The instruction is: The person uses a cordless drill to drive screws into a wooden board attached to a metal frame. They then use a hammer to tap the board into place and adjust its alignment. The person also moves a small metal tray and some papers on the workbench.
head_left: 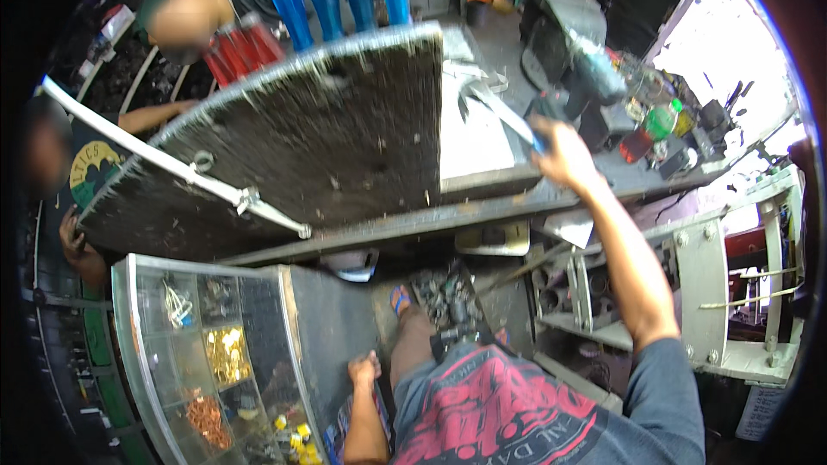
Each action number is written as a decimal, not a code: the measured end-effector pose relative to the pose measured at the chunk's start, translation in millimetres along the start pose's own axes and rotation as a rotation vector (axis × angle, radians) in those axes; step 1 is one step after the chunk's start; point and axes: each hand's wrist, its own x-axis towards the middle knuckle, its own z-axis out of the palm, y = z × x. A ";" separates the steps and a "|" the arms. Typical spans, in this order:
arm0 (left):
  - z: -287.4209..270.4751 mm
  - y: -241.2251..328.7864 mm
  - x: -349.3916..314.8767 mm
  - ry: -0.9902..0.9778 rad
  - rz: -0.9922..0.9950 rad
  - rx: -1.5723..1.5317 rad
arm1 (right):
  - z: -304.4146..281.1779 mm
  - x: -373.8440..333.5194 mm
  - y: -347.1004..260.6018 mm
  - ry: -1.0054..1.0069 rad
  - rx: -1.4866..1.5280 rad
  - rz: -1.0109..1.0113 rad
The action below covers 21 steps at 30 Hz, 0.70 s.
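The right hand (558, 153) reaches over the bench (482, 207) and seems closed on a blue-handled tool (508, 125), so it likely must lift it carefully, while the left hand (363, 370) hangs loose and holds nothing.

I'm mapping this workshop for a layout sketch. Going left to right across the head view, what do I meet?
Clear parts organizer → left hand → dark board → right hand → green bottle → white metal frame.
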 end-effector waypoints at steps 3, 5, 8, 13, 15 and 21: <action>-5.2 10.2 -8.6 0.088 0.015 -0.007 | 17.3 69.7 -8.5 -0.105 -0.054 -0.042; -10.2 14.6 -16.1 0.114 0.052 -0.035 | 30.4 96.9 -18.0 -0.191 -0.082 -0.031; -22.6 8.0 -30.6 0.132 0.033 -0.062 | 44.9 104.7 -26.8 -0.255 -0.230 -0.096; -37.1 -30.0 -39.6 0.152 -0.105 0.044 | 45.9 43.0 -32.9 -0.032 -0.222 -0.142; -35.0 -42.0 -39.2 0.119 -0.107 0.129 | 39.3 -16.4 -31.7 0.188 0.116 -0.176; -0.1 -26.0 -59.8 0.048 0.002 0.283 | 69.8 -239.0 17.1 0.338 0.571 0.205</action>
